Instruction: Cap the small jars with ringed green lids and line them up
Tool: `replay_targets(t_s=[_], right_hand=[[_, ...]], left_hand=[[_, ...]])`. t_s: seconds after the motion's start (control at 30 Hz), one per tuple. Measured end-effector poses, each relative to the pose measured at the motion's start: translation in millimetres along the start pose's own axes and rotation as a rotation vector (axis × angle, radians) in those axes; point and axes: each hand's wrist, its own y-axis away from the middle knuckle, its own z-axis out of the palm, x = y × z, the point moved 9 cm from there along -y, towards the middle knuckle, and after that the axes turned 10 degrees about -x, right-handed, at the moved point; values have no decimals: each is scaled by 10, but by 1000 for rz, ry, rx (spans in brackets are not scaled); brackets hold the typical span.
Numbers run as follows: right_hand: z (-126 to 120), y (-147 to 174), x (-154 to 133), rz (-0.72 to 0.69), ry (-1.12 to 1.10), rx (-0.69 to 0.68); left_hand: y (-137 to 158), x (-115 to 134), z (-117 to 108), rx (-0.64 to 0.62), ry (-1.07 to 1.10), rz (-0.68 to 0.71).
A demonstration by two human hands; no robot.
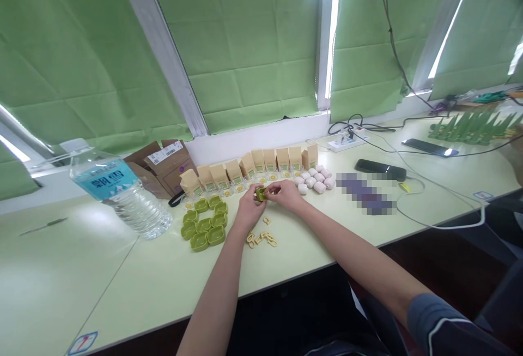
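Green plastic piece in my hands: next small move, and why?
Perhaps steady the small green plastic piece in your left hand and free your right hand for the lone yellow plastic loop: it lies nearest your hands, apart from the other loops.

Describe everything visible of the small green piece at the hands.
The small green piece looks like olive moulded plastic, partly hidden between the left hand and the right hand, both touching it. It is in front of the tan paper packets. Its full shape, and whether it clears the table, cannot be made out.

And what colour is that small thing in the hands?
The small thing is olive green; it shows in the head view.
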Motion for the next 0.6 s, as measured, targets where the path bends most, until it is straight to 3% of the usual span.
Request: replay_targets(t_s=[0.6], right_hand=[[-3,10,32,18,32,8]], left_hand=[[-4,40,25,-35,78,27]])
